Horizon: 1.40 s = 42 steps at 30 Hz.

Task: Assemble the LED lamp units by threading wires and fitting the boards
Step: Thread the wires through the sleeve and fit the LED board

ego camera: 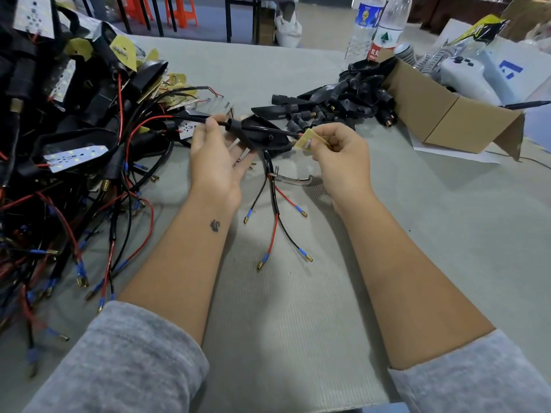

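Grey fabric-covered work table (298, 308): carries all items noted below.

Large tangled heap of black lamp housings, white LED boards and red and black wires (65, 150): occupies the table's left side, blue-sleeved brass terminals trailing towards the near edge.

Open brown cardboard box (441, 114): far right, on its side, with a pile of empty black plastic housings (337, 99) spilling from its mouth towards the centre.

Two clear plastic water bottles (384, 31): upright behind the box.

Left hand (214, 156): palm up beneath the black wedge-shaped lamp housing (256, 132), thumb pinching the black sleeved cable at the housing's stem. Unit is held above table centre.

Right hand (337, 156): fingers curled, pinching a small yellow circuit board (310, 140) just beside the housing's open end; a short red lead joins board to housing.

Loose black and red wire leads with blue-sleeved brass tips (277, 222): lie on the table below the housing, between the forearms.
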Motion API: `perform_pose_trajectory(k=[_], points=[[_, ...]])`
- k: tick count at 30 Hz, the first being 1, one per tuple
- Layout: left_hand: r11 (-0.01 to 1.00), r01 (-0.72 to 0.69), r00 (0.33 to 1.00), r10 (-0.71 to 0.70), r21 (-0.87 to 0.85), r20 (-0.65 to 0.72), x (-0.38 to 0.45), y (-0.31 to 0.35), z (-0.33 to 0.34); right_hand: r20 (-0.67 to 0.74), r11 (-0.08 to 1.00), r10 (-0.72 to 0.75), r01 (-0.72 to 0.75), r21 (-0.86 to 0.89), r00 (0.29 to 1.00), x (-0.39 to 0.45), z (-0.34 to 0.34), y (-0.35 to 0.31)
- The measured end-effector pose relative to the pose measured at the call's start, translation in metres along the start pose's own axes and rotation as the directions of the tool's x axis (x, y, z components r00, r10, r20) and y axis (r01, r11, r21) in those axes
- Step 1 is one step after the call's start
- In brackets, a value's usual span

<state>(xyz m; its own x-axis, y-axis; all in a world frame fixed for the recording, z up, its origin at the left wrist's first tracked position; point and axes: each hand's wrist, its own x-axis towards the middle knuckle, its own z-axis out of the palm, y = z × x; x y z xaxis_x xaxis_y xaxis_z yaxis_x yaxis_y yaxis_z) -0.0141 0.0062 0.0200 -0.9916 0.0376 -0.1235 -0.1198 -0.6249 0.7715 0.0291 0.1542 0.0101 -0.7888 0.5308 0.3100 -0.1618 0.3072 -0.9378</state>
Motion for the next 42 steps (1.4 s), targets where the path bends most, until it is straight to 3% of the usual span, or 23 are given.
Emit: perform_pose_trajectory(k=[3,7,11,25,31,38,42], points=[[0.997,0.074,0.995,-0.076,0.033,0.065,-0.001,-0.001,0.0,0.025,1.0,-0.014,0.014,0.022,1.0,0.0,-0.001,0.002],[0.984,0.029,0.992,-0.05,0.175,0.114,-0.004,-0.004,0.003,0.03,0.997,-0.071,0.071,0.016,0.997,0.0,0.0,0.001],[0.977,-0.007,0.989,-0.026,0.213,0.149,-0.004,-0.007,0.002,0.04,0.997,-0.078,0.078,0.013,0.996,-0.002,0.001,-0.001],[0.976,-0.076,0.991,0.052,0.206,0.121,-0.007,-0.008,0.005,-0.081,0.999,0.038,-0.037,0.013,0.996,-0.003,0.005,-0.005],[0.982,-0.066,0.989,0.041,0.176,0.139,-0.007,-0.007,0.006,-0.002,0.974,0.225,-0.225,0.026,0.974,0.001,0.001,-0.004],[0.998,-0.011,0.996,0.005,0.063,0.095,-0.004,-0.005,0.005,0.11,0.995,0.097,-0.093,-0.042,0.989,-0.006,0.002,-0.007],[0.993,0.001,0.995,-0.014,0.119,0.103,-0.002,-0.007,0.005,0.09,0.996,0.09,-0.088,-0.02,0.992,-0.007,0.001,-0.01]])
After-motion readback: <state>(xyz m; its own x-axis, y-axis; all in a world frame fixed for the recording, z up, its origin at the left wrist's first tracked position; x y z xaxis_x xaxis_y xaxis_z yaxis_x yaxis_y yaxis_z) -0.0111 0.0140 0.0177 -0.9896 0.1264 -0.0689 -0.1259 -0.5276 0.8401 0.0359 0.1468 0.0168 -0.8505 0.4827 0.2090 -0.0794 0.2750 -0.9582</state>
